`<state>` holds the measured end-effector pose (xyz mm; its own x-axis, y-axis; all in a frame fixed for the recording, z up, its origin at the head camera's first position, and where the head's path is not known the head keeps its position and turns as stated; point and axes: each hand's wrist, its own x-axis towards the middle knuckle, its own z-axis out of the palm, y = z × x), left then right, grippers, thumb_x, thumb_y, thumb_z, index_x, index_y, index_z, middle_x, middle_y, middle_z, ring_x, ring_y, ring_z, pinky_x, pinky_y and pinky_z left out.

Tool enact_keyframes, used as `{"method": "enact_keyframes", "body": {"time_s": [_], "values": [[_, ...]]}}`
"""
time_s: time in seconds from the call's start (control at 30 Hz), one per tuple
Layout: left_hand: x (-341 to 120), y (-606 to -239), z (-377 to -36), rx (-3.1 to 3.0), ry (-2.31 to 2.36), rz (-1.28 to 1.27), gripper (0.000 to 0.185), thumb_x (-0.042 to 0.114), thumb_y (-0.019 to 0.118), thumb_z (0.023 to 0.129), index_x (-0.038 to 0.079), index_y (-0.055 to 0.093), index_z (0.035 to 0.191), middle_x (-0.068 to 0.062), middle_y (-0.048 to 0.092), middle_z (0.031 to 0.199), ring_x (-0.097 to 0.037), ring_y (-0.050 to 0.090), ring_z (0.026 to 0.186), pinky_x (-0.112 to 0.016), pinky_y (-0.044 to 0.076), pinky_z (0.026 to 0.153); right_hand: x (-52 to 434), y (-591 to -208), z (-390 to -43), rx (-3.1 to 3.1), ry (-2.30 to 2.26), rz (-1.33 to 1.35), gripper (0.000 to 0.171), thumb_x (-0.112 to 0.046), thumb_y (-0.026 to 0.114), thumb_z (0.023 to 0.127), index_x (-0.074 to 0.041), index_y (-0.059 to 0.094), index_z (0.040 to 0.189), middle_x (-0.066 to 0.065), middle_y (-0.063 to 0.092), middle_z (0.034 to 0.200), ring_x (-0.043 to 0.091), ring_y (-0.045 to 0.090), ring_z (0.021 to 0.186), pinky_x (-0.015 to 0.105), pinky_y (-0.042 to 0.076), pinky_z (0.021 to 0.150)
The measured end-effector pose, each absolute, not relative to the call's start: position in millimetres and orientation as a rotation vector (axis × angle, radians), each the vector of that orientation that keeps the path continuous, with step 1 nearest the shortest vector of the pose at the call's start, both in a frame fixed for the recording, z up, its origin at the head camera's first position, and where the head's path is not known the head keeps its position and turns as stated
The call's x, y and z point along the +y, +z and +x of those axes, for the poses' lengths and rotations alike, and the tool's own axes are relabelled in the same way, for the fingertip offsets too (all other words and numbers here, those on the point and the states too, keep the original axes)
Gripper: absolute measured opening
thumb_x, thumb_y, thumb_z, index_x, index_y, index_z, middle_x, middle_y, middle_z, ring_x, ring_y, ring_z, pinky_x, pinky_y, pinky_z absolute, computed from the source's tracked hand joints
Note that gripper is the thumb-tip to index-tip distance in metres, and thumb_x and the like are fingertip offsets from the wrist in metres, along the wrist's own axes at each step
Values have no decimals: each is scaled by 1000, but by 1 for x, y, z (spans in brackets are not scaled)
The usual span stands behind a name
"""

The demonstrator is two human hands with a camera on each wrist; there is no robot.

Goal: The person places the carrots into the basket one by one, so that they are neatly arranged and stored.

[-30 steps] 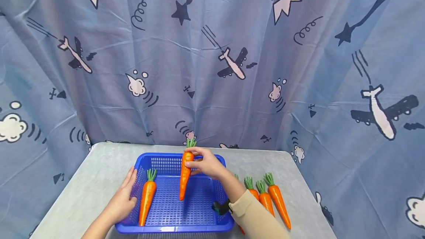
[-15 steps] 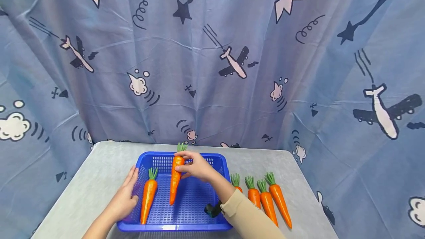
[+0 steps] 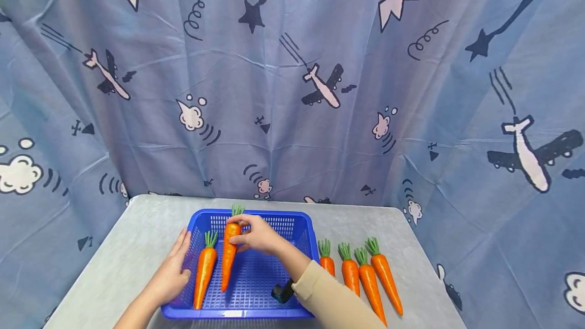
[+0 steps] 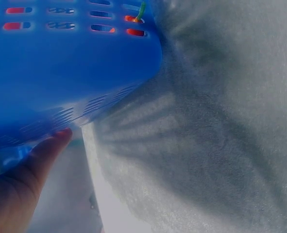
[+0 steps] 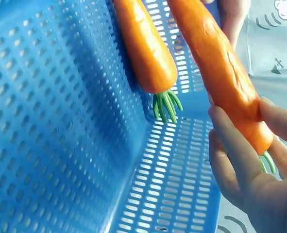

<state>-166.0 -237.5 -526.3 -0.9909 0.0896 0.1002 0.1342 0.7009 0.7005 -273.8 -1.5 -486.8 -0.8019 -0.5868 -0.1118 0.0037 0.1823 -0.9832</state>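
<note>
Head view shows a wide blue curtain (image 3: 320, 90) printed with planes, clouds and stars filling the background, with a grey table (image 3: 137, 237) in front of it. On the table sits a blue perforated basket (image 3: 256, 288), long side toward the person. A beige sleeve (image 3: 329, 301) reaches in from the lower right, a dark strap at its wrist.

The left hand (image 3: 171, 273) lies flat against the basket's left outer wall, fingers straight and together, pressing rather than gripping; the left wrist view shows the same, with fingertips (image 4: 56, 141) touching the blue wall above the grey tabletop.

The right hand (image 3: 258, 235) is over the basket's far half, fingers and thumb curled round the thick upper end of a held carrot (image 3: 228, 255). That carrot hangs tilted, green top toward the far wall and tip pointing down toward the near left of the basket floor; whether the tip touches the floor cannot be told. The right wrist view shows the fingers (image 5: 235, 155) wrapped round it just below the leaves.

Just to its left a second carrot (image 3: 203, 275) lies on the basket floor, leaves pointing away, the two close but apart.

Four loose carrots (image 3: 361, 275) lie side by side on the table just right of the basket, green tops away
</note>
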Motion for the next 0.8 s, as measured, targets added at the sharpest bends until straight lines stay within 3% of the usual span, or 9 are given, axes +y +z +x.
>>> {"method": "enact_keyframes", "body": {"time_s": [0.4, 0.8], "values": [[-237, -527, -168, -2840, -1173, -196, 92, -12, 60, 76, -8, 18, 157, -25, 7, 167, -53, 19, 148, -67, 21, 116, -18, -503, -272, 2028, -1536, -552, 44, 8, 73, 84, -2, 64, 126, 12, 52, 109, 24, 69, 83, 54, 61, 75], [-237, -526, -165, -2826, -1182, -194, 92, -11, 60, 77, -7, 17, 158, -24, 6, 168, -54, 19, 148, -67, 20, 115, -27, -518, -267, 2028, -1421, -495, 44, 7, 74, 84, -2, 65, 126, 13, 57, 105, 26, 69, 81, 54, 62, 73]]}}
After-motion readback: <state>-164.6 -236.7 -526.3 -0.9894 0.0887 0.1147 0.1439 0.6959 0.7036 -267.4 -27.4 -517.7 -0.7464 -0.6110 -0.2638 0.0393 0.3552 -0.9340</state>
